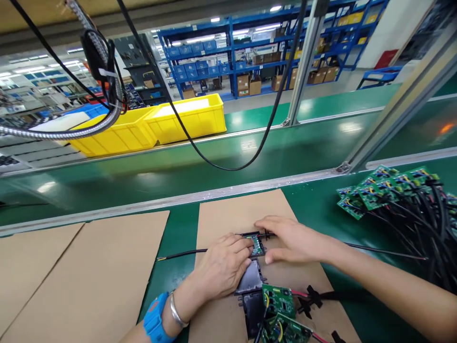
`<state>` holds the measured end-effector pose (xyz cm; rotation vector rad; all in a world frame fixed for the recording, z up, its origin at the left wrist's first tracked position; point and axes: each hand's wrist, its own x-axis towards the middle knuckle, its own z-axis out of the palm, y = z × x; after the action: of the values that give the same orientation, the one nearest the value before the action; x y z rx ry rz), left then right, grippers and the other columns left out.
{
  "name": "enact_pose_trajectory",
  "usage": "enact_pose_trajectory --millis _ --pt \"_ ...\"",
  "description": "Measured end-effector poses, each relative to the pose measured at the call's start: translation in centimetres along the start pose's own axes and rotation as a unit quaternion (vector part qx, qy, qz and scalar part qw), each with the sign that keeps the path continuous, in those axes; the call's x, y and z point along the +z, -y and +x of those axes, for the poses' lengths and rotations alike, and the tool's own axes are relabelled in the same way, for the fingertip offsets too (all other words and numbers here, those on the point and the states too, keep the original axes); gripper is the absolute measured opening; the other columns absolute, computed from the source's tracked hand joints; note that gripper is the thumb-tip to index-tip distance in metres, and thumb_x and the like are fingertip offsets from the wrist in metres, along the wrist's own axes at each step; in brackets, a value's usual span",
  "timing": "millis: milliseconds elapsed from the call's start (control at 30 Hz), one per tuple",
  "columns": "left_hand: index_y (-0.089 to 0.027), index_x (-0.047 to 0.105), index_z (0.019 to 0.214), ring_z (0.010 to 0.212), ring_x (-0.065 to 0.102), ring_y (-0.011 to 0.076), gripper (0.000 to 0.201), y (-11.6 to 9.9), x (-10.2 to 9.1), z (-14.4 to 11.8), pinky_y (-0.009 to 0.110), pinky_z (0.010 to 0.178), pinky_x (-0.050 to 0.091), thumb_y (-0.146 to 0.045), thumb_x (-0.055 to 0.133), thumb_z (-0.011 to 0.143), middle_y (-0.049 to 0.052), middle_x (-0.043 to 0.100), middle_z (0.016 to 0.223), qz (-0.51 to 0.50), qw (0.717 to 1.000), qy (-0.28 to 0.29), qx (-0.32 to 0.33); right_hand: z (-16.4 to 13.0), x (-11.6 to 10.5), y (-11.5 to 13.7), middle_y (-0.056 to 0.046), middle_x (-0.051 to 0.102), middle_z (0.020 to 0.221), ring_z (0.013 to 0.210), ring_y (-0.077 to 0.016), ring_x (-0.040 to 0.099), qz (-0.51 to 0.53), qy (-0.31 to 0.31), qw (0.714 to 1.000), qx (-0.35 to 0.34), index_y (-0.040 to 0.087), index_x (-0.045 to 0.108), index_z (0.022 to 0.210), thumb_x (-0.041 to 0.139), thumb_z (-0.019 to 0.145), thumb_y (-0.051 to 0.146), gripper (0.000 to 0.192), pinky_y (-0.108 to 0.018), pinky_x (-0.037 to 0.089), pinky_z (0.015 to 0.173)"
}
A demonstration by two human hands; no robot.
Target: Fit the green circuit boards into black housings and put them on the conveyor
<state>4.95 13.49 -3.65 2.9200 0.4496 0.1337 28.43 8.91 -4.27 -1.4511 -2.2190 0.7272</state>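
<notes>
A small black plastic case [263,251] lies on a cardboard sheet with a green circuit board [257,244] seated in it. My left hand [226,262] is over the case's left part, fingers together on the board and thumb at the near side. My right hand [291,240] is beside the right end, thumb and fingers apart around the black cable's entry. A black cable [187,252] with bare wire tips leaves on the left; another cable [385,250] runs right beneath my right forearm. Closer to me are two more black cases [251,278] and loose circuit boards [280,301] with cables.
Circuit boards [396,188] with thick black cables are heaped at the right. Cardboard sheets [93,281] cover the left of the green bench. A black cable loop [228,168] hangs ahead, before yellow bins [189,121]. A metal post [403,95] rises at the right.
</notes>
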Motion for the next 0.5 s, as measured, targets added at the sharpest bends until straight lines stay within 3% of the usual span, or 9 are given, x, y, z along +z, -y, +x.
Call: enact_pose_trajectory --millis 100,133,300,400,500 --pt "-0.016 0.056 0.115 0.112 0.054 0.0197 0.028 0.1 0.2 -0.1 0.039 0.104 0.041 -0.026 0.037 0.098 0.003 0.06 0.125 0.004 1.0 0.003 0.003 -1.2 -0.6 -0.3 -0.005 0.064 0.09 0.083 -0.0199 0.058 -0.031 -0.007 0.997 0.063 0.016 0.061 0.096 0.059 0.088 0.028 0.015 -0.03 0.041 0.074" --pt "-0.016 0.056 0.115 0.112 0.054 0.0196 0.028 0.2 0.2 -0.1 0.039 0.104 0.041 -0.026 0.037 0.098 0.003 0.06 0.124 0.006 1.0 0.002 0.003 -1.3 -0.7 -0.1 -0.004 0.063 0.085 0.08 -0.0187 0.057 -0.041 -0.008 0.997 0.072 0.017 0.061 0.09 0.053 0.09 0.022 0.01 -0.029 0.04 0.072" --pt "-0.017 0.057 0.114 0.109 0.055 0.02 0.025 0.2 0.7 -0.2 0.04 0.101 0.043 -0.024 0.04 0.096 0.004 0.061 0.121 0.016 1.0 -0.018 0.002 0.0 -0.6 1.8 -0.004 0.062 0.077 0.074 -0.017 0.054 -0.057 0.01 0.996 0.064 0.017 0.058 0.079 0.041 0.092 0.018 0.021 -0.027 0.035 0.067" --pt "-0.016 0.057 0.113 0.106 0.055 0.0205 0.025 0.1 0.9 -0.2 0.04 0.098 0.045 -0.021 0.042 0.095 0.005 0.063 0.114 0.024 0.999 -0.028 -0.001 1.7 -0.8 2.2 -0.003 0.06 0.07 0.067 -0.016 0.052 0.003 0.107 0.99 0.094 0.017 0.056 0.073 0.041 0.089 0.019 0.022 -0.026 0.034 0.062" --pt "-0.016 0.058 0.112 0.104 0.054 0.02 0.024 0.2 0.9 -0.1 0.039 0.096 0.045 -0.02 0.041 0.095 0.005 0.062 0.115 0.017 1.0 -0.017 -0.001 3.1 -1.2 0.8 -0.001 0.062 0.072 0.066 -0.0138 0.052 0.077 0.21 0.968 0.113 0.017 0.059 0.072 0.042 0.083 0.017 0.02 -0.023 0.037 0.061"
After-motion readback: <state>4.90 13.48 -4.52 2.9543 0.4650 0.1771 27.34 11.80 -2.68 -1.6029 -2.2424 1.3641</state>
